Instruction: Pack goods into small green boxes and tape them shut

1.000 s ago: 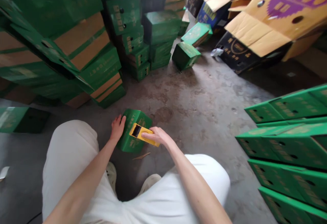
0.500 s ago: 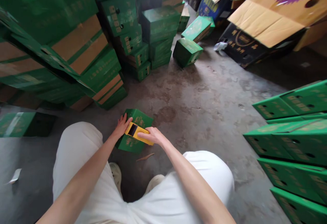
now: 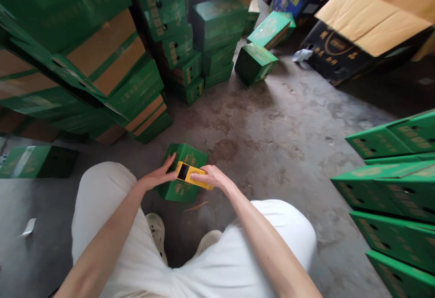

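A small green carton (image 3: 180, 191) with gold print sits on the concrete floor between my feet. My right hand (image 3: 215, 176) is closed around a yellow hand tool (image 3: 195, 175) with a black patch near its left end; its exact kind is unclear. The tool lies over the carton's top, though whether it presses on it I cannot tell. At the carton's left side, my left hand (image 3: 158, 176) has its fingers spread, with the thumb close to the tool's left end. A thin brown scrap (image 3: 197, 206) rests on the floor just in front of the carton.
Tall stacks of green cartons (image 3: 132, 85) stand at left and back. Two loose green cartons (image 3: 256, 62) lie farther off. An open black box (image 3: 336, 55) is at upper right. Rows of green cartons (image 3: 377, 185) line the right. White scraps (image 3: 29, 228) lie on the floor.
My left hand has lifted its flat hold on the carton and drawn back, fingers now spread. The tool stays in my right hand over the carton. The view has shifted slightly.
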A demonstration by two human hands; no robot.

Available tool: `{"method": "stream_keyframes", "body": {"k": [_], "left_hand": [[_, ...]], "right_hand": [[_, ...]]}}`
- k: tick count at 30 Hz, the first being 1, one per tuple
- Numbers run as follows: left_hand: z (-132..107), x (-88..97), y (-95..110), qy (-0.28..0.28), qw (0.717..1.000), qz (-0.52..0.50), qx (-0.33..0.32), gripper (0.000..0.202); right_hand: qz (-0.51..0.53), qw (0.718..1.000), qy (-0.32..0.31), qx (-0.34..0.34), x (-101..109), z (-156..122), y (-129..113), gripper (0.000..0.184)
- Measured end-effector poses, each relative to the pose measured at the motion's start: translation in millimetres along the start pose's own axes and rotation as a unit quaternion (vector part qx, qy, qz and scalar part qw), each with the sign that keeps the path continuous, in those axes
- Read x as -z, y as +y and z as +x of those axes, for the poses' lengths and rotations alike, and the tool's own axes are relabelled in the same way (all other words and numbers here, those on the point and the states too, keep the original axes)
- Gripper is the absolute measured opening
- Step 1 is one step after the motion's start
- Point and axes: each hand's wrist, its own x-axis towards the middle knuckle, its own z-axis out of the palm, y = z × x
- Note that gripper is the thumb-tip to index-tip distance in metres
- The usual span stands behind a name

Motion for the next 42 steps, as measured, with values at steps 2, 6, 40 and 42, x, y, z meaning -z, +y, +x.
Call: {"method": "stream_keyframes", "body": {"k": [2,6,40,42], "left_hand": [[-13,-8.6,4,-0.045,0.998,0.024,-0.031,0.126],[-21,-38.0,20,0.083,0.995,0.056,0.023,0.112],[15,12.3,-26,0.103,0.985,-0.108,0.09,0.117],[25,18.2,-24,0.111,0.982,-0.093,0.125,0.098]], "right_hand": [[0.011,1.0,-0.011,0.011,-1,4,2,0.062],[0.008,0.999,-0.01,0.03,-3,10,-3,0.064],[-0.049,0.995,-0.015,-0.09,-10,2,34,0.057],[-0.049,0.994,-0.015,-0.095,-12,4,27,0.057]]}}
